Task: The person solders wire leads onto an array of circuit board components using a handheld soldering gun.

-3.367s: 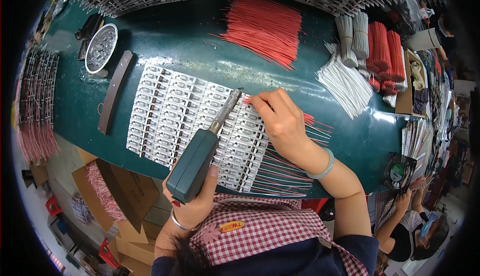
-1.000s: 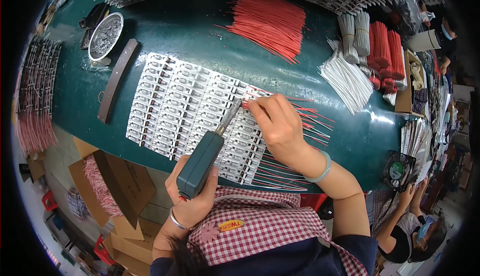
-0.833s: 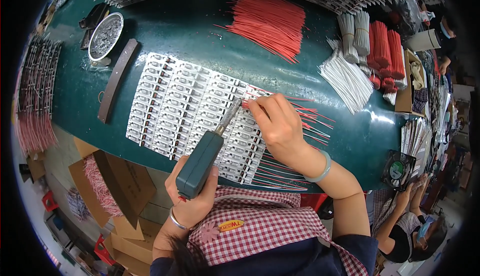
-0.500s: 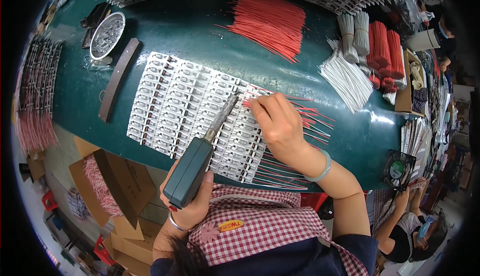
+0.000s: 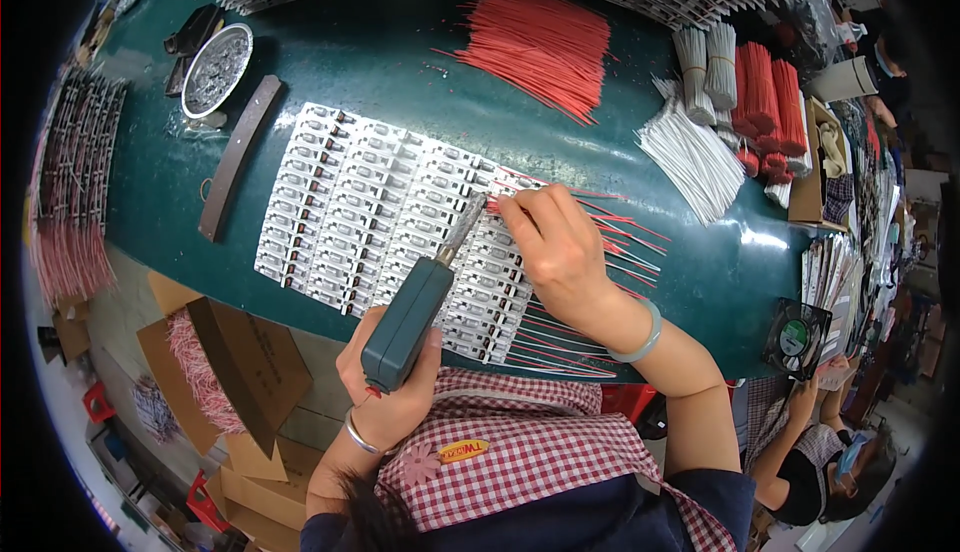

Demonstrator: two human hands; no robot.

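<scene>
My left hand (image 5: 392, 402) is wrapped round the dark green body of a soldering iron (image 5: 408, 324). Its tip reaches the far right part of a panel of small white circuit boards (image 5: 375, 214), just left of my right fingertips. My right hand (image 5: 565, 257) hovers over the panel's right edge, thumb and forefinger pinched on a red wire (image 5: 493, 207); most of that wire is hidden by the hand. More red and white wires (image 5: 565, 347) stick out from the panel's right edge, below and beyond my right hand.
A brown bar (image 5: 240, 157) and a round metal bowl (image 5: 217, 72) lie left of the panel. Beyond it is a pile of red wires (image 5: 540, 47); white wires (image 5: 692, 164) and bundles lie right. A round black-and-green object (image 5: 797, 340) sits near a co-worker. Cardboard boxes (image 5: 250, 367) stand lower left.
My left hand has moved the soldering iron right and slightly away from me, bringing its tip closer to my right fingertips. My right hand has stayed almost still.
</scene>
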